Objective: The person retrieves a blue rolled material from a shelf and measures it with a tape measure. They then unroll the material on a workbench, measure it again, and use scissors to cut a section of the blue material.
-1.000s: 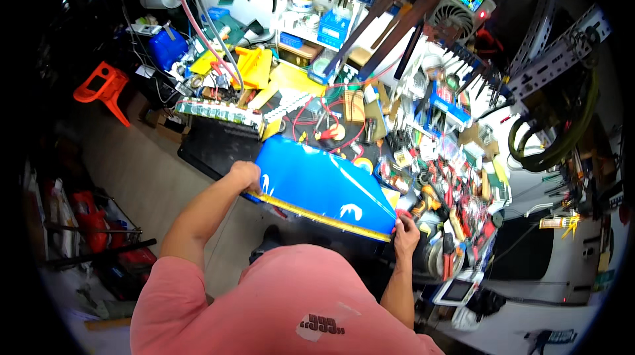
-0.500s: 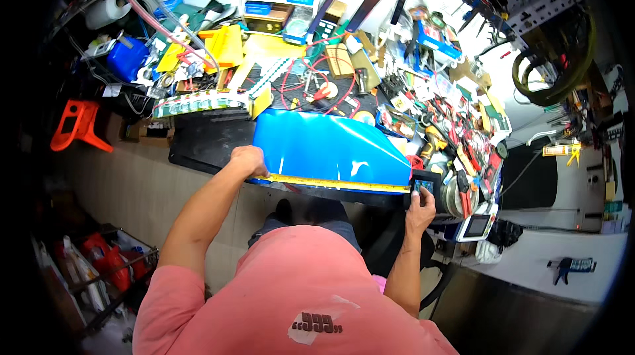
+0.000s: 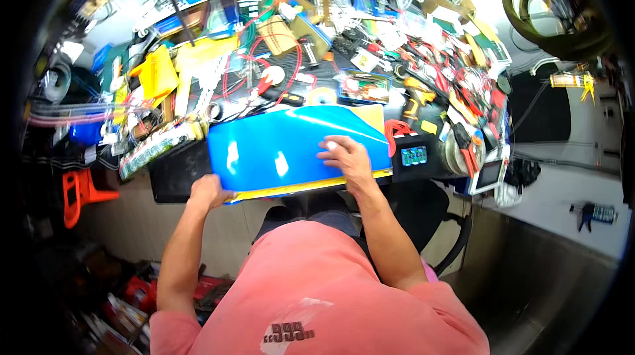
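Note:
A glossy blue plastic sheet (image 3: 261, 140) lies along the near side of the bench. A narrow yellow strip (image 3: 291, 189), which looks like a measuring tape, runs along its near edge. My left hand (image 3: 210, 192) is closed at the sheet's near left corner, where the strip's end also lies; the fingertips are partly hidden. Over the right part of the sheet hovers my right hand (image 3: 349, 162), its fingers bent and apart with nothing seen in them. To the right of the sheet sits a black device with a lit screen (image 3: 415, 155).
Tools and parts crowd the bench beyond the sheet, among them a yellow-black power tool (image 3: 417, 95), a red-handled tool (image 3: 467, 150) and a coil of red wire (image 3: 397, 129). An orange stool (image 3: 83, 193) stands at the left. A black chair (image 3: 423, 213) is near my right side.
My right hand has left the black device and moved left over the sheet. My left hand stays at the sheet's corner. The whole view has shifted with my head.

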{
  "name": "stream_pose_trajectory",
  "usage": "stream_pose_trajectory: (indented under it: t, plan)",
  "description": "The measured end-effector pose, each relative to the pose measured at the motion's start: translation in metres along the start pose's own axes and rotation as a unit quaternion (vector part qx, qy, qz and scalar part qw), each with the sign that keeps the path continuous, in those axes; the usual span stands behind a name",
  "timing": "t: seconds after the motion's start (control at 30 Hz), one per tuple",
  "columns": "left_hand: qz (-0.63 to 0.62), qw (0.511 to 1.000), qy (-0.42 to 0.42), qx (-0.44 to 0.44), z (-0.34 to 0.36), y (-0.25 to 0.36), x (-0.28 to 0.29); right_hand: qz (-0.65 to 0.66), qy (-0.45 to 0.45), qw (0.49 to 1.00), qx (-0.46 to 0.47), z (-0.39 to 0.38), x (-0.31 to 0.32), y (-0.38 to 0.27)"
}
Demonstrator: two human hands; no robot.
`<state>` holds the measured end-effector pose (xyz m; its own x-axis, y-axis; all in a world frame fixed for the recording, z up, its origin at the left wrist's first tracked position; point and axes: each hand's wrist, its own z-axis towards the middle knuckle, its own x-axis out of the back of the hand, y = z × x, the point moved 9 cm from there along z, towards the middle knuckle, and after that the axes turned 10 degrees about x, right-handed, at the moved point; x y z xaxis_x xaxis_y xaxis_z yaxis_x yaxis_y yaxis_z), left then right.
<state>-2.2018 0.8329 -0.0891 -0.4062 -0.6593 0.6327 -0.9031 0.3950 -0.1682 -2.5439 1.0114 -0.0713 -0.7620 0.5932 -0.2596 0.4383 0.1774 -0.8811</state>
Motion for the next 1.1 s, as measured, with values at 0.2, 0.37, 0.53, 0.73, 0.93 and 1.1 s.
stream_pose_trajectory:
  t: [0.2,0.37,0.53,0.73,0.93,1.1]
  plan:
    - [-0.022,0.999,0.025,0.015,0.007,0.001,-0.006,0.089,-0.074,0.989,-0.097,0.018,-0.005,0.021]
    - [-0.014,0.999,0.037,-0.007,0.013,0.002,-0.007,0.103,-0.156,0.973,-0.132,0.018,-0.026,0.028]
    - [-0.043,0.998,0.052,-0.001,0.013,0.000,-0.009,0.097,-0.228,0.957,-0.152,0.017,-0.053,0.048]
    - [-0.032,0.999,0.032,0.016,0.007,0.006,-0.001,0.111,-0.198,0.962,-0.150,0.026,-0.056,0.058]
    - [-0.045,0.998,0.033,0.008,0.003,0.014,0.004,0.079,-0.224,0.957,-0.168,0.032,-0.046,0.057]
    - [-0.030,0.999,0.041,0.009,0.003,0.013,0.001,0.065,-0.191,0.965,-0.168,0.036,-0.032,0.065]
